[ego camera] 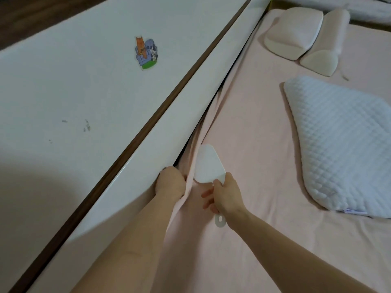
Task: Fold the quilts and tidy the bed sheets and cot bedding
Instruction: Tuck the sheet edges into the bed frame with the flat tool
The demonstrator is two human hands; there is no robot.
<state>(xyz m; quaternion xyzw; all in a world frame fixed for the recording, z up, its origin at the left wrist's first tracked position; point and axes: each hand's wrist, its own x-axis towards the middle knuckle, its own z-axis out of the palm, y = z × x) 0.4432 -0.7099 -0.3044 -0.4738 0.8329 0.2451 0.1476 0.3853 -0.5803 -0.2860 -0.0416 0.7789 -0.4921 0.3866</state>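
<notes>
The pink bed sheet (264, 144) fills the frame's right half, bunched at lower centre where the left hand (170, 182) grips its edge against the white board (105, 98). Just right, the right hand (225, 197) holds a white paddle tool (208, 166); a quilted pillow (342, 149) lies at right.

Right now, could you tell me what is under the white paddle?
The pink sheet lies under the paddle, bunched beside the bed frame. The mattress below is covered.
</notes>
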